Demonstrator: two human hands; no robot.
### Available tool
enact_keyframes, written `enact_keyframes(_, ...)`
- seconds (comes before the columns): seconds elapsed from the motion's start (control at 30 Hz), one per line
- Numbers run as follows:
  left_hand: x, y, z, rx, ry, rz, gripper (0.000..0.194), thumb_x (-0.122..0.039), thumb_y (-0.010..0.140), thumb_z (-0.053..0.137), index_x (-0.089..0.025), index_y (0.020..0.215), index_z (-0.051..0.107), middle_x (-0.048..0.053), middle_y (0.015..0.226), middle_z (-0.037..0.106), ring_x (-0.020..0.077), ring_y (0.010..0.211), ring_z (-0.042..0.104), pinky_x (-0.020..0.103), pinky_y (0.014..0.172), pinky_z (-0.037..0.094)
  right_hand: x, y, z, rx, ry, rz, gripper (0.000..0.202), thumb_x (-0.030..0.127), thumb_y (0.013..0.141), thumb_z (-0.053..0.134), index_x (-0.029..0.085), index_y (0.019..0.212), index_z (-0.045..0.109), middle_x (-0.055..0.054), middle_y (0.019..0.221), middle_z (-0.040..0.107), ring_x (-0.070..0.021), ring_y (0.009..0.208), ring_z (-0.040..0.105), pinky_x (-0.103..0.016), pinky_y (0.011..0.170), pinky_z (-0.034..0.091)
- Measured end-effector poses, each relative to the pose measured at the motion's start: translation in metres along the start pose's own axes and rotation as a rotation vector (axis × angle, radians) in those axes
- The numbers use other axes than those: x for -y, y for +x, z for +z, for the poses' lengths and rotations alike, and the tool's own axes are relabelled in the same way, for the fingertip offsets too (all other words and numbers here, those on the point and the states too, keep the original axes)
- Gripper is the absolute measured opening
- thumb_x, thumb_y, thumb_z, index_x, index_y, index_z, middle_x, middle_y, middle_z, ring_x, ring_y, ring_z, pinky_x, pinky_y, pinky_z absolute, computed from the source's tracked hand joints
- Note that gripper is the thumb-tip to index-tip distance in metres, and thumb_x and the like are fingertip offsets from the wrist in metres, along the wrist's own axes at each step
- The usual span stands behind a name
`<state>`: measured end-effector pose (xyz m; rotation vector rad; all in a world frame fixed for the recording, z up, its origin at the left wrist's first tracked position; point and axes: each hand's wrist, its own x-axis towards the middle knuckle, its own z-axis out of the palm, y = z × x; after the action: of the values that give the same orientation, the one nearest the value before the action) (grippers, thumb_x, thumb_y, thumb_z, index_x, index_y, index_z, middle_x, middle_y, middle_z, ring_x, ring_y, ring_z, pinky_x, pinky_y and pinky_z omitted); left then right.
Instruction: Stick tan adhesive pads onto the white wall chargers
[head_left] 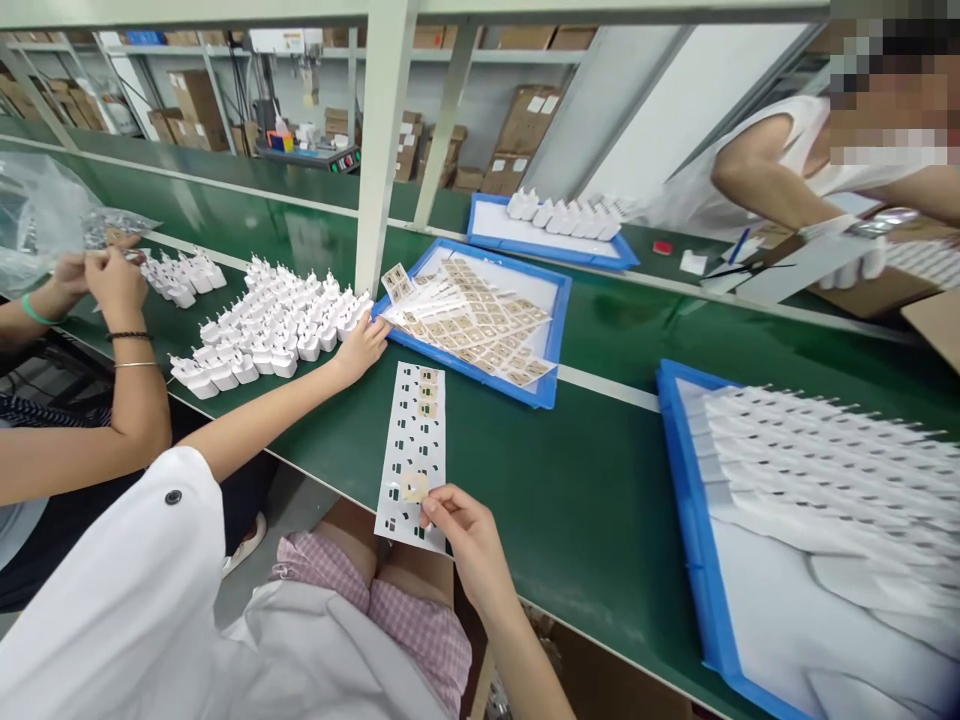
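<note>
My right hand (466, 530) is closed in a pinch on a small tan sticker (414, 487), held just above the lower part of a white sticker sheet (409, 440). Several tan stickers remain in the sheet's upper right; dark cutouts cover the rest. My left hand (363, 348) reaches out to the right end of a block of white plug adapters (277, 315), fingers extended beside the nearest one and close to the corner of a blue-rimmed tray (555, 375). Whether the fingertips touch an adapter I cannot make out. Tan sticker sheets (480, 310) lie overlapped in that tray.
At right, a blue tray (686, 560) holds rows of white adapters (817, 470). Another blue tray (540, 250) with adapters stands behind a white post (382, 150). A co-worker's hands (112, 275) are at left; a gloved co-worker (847, 262) works across the green bench (555, 500).
</note>
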<state>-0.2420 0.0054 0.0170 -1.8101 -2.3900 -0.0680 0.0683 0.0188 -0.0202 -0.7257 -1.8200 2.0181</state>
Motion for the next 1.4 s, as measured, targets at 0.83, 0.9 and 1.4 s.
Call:
enact_keyframes(0.83,-0.18,-0.172,-0.007,-0.457,-1.563,0.253,0.05,-0.059,0.096,0.059,-0.026,0.133,0.055,0.006,0.106,0.059,0.0232,0.097,0.06,0.037,0.085,0.053,0.049,-0.072,0.024,-0.23,0.434,-0.29,0.034,0.038,0.093,0.074,0.022,0.069,0.056,0.005,0.055,0.051,-0.0113,0.051,0.045,-0.026,0.054,0.041)
enact_keyframes(0.9,-0.183,-0.172,-0.013,-0.415,-1.588,0.285,0.057,-0.065,0.094,0.058,-0.025,0.134,0.055,0.007,0.109,0.057,0.0242,0.098,0.059,0.039,0.086,0.052,0.051,-0.084,0.03,-0.24,0.408,-0.306,0.031,0.035,0.096,0.07,0.023,0.071,0.055,0.005,0.055,0.049,-0.0113,0.052,0.044,-0.025,0.052,0.037)
enact_keyframes(1.4,-0.189,-0.181,-0.039,-0.342,-1.536,0.217,0.051,-0.067,0.101,0.044,-0.021,0.117,0.061,0.006,0.097,0.064,0.0207,0.083,0.06,0.036,0.072,0.051,0.032,-0.1,0.043,-0.279,0.266,-0.448,0.023,0.027,0.099,0.064,0.024,0.078,0.054,0.005,0.063,0.046,-0.0108,0.052,0.038,-0.029,0.055,0.039)
